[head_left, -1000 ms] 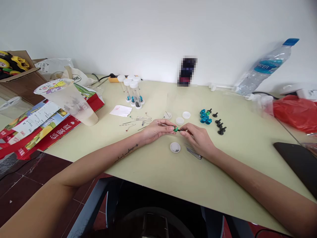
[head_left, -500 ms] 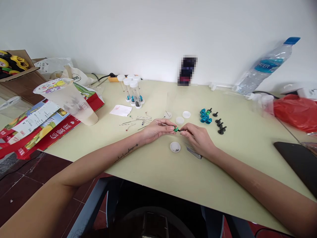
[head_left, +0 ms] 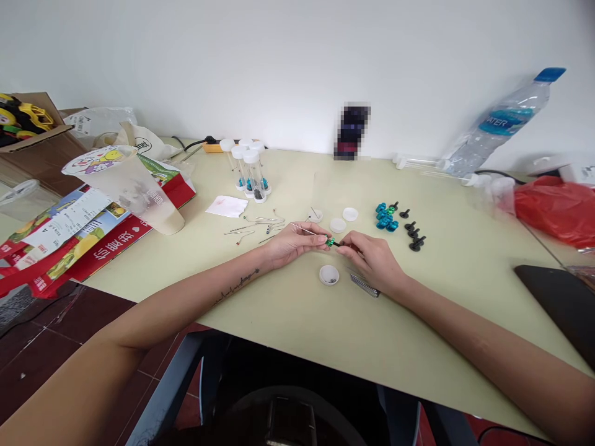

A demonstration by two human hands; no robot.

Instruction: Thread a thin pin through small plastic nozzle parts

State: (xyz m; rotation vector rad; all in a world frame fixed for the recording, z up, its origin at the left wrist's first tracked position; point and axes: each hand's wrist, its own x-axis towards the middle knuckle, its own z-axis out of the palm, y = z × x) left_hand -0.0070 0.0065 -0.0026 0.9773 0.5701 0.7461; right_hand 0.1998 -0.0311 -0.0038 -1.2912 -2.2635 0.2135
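Note:
Between finger and thumb my left hand [head_left: 297,243] holds a small green part [head_left: 330,242], with a thin metal rod [head_left: 304,230] running back over the fingers. My right hand [head_left: 367,254] pinches a small black piece [head_left: 339,244] against the green part's right side. Below the hands is a white cap [head_left: 329,275] with tiny dark bits in it. Metal strips [head_left: 364,285] lie beside my right palm. Behind the hands are more white caps [head_left: 337,225]. Blue parts [head_left: 385,218] and black pieces [head_left: 417,243] lie to the right, thin wire rods [head_left: 271,220] to the left.
Clear tubes with white caps [head_left: 251,173] stand at the back, near a white paper [head_left: 227,206]. A plastic cup [head_left: 134,189] and red packaging [head_left: 116,248] are on the left. A water bottle [head_left: 502,127], red bag [head_left: 553,204] and dark flat object [head_left: 558,303] are on the right.

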